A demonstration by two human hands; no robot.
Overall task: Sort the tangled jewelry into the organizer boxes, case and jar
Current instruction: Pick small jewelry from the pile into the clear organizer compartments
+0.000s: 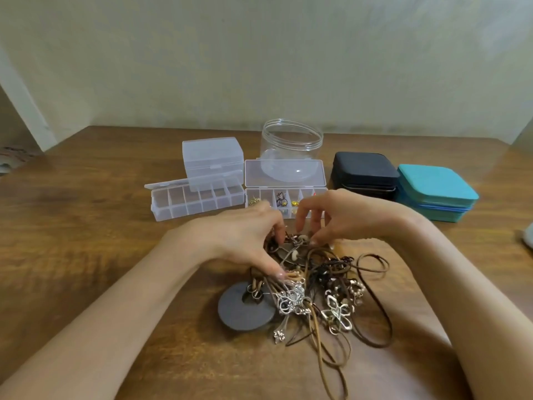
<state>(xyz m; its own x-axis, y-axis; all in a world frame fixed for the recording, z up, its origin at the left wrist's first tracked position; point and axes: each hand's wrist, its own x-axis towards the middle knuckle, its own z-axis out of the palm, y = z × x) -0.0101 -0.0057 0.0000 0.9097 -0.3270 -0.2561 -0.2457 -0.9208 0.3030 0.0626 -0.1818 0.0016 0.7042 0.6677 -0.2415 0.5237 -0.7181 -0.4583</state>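
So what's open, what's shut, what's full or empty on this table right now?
Jar: lidless, empty.
Small clear box: closed.
Left organizer: lid open, compartments look empty.
Right organizer: lid open, few pieces inside.
Black case: closed.
Teal case: closed.
Jewelry pile: tangled.
Left hand: pinching pile.
Right hand: pinching pile.

The wooden bench (pixel 86 215) bears a jewelry tangle (pixel 320 298) near its front edge; boxes (pixel 199 202), jar (pixel 291 142), black case (pixel 363 168), teal case (pixel 432 189) farther back.

Jewelry tangle (pixel 314 287) before open organizer boxes (pixel 199 199), jar (pixel 291 145) behind, cases (pixel 364 173) right.
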